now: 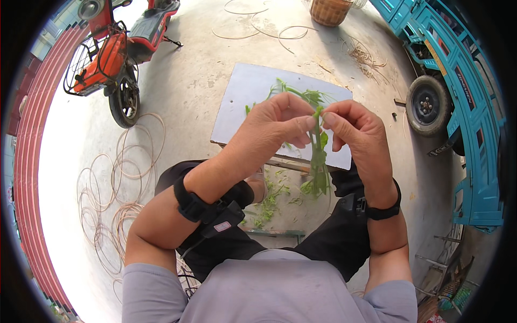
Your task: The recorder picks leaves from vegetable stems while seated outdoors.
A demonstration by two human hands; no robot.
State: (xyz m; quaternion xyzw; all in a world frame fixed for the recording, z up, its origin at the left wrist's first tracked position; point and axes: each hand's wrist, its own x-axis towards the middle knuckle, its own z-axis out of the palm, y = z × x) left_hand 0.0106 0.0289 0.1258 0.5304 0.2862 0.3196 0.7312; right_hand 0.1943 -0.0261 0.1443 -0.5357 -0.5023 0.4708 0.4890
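A green leafy vegetable stem [319,156] hangs down between my hands, over the near edge of a low pale board table [237,102]. My left hand [280,121] pinches the stem near its top between thumb and forefinger. Close beside it, the thumb and forefinger of my right hand [355,126] are pressed together at the same top end. Behind my hands, more green shoots [307,96] with thin tendrils lie on the table, partly hidden by my fingers. Green scraps [272,202] are scattered on the floor between my feet.
A red scooter [116,64] with a front basket stands at the far left. Coils of thin cane [121,161] lie on the left floor. A teal cargo vehicle [463,86] stands on the right. At the back are a wicker basket [329,12] and a heap of cane strips [363,54].
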